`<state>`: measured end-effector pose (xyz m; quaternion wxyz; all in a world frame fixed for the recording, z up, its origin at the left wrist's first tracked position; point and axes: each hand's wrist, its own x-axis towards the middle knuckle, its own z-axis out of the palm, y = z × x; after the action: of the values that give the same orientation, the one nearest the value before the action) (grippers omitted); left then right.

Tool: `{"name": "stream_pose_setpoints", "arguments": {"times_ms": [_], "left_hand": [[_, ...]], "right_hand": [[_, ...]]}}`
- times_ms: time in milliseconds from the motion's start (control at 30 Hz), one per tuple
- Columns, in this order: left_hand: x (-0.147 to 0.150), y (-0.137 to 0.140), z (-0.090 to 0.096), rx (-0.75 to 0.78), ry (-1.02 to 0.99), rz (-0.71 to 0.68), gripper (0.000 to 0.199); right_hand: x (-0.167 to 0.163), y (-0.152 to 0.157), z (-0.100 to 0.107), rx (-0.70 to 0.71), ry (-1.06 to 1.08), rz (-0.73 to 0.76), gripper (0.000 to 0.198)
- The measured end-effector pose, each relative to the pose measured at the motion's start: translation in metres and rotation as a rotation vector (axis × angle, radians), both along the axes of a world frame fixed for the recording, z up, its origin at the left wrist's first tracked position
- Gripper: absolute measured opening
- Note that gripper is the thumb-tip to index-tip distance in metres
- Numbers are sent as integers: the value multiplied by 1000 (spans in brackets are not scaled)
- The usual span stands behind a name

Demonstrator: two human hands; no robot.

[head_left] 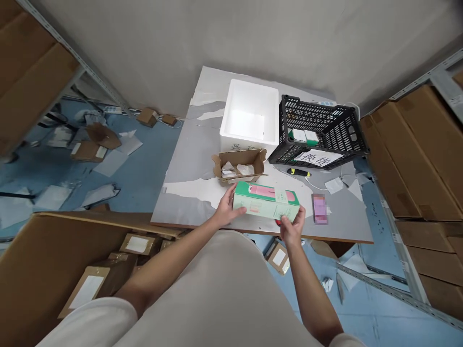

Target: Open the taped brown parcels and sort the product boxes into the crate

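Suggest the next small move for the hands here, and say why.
Probably turn the green box slightly to bring an end into view: the left hand and right hand hold it at opposite ends, partly covering them, and it looks shut, so a gentle turn with both hands seems safe.

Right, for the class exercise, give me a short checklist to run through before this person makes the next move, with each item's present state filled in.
1. Box held at both ends: ok; the left hand and right hand grip the green box.
2. Green box's contents known: cannot tell; the inside is hidden.
3. Small carton open: ok; crumpled white material shows inside.
4. White foam box uncovered: ok; no lid is on it.
5. Table tidied of loose items: not ok; a yellow-and-black tool and a blurred pinkish item lie on it.
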<state>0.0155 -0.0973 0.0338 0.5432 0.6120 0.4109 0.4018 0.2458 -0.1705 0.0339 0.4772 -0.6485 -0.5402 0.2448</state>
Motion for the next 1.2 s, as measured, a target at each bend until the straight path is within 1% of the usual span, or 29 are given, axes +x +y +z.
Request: {"name": "stream_pose_setpoints", "arguments": {"times_ms": [33,100,167,233,267,333,400,467,533,633,733,800,867,900,933,967,1033,1067,1100,1167,1200], "left_hand": [[1,-1,0,-40,-36,17,96],[-4,5,5,-36,-15,60,92],[-15,17,15,62,90,79,90],[-24,29,25,200,257,42,87],[-25,33,29,268,353,-5,85],[-22,38,31,384,532,-132,80],[-11,37,23,446,669,-234,77],[2,31,7,446,743,-262,76],[12,24,-13,404,745,-247,78],[16,16,-38,323,650,-168,92],[11,10,-55,240,482,-75,110],[7,9,-61,196,396,-67,112],[5,9,-66,173,374,-79,109],[5,9,-67,170,383,-77,106],[5,9,-68,171,400,-71,104],[5,9,-68,176,419,-61,103],[6,9,-66,200,458,-61,101],[7,10,-65,218,472,-72,99],[7,10,-65,237,480,-87,98],[9,11,-64,266,484,-110,95],[9,11,-64,273,487,-111,94]], "right_hand": [[-7,-5,-10,-23,46,22,52],[-15,-10,-26,-50,141,84,54],[-12,-11,-36,-126,162,214,54],[-2,-9,-39,-199,145,278,52],[2,-7,-36,-220,119,278,52],[6,0,-26,-204,35,255,55],[-2,11,-11,-146,-87,308,58],[-20,26,2,-105,-215,427,61],[-39,41,8,-106,-323,521,62],[-54,59,7,-153,-496,635,60],[-46,69,4,-180,-626,702,56],[-36,73,4,-170,-639,735,53],[-28,71,2,-150,-601,738,54],[-26,69,1,-138,-573,693,55],[-24,66,0,-124,-553,607,57],[-24,61,-2,-111,-554,491,59],[-24,53,-3,-104,-642,276,60],[-25,50,-3,-110,-723,249,59],[-26,48,-1,-117,-808,304,57],[-26,46,4,-133,-921,562,51],[-26,47,7,-138,-930,685,47]]}}
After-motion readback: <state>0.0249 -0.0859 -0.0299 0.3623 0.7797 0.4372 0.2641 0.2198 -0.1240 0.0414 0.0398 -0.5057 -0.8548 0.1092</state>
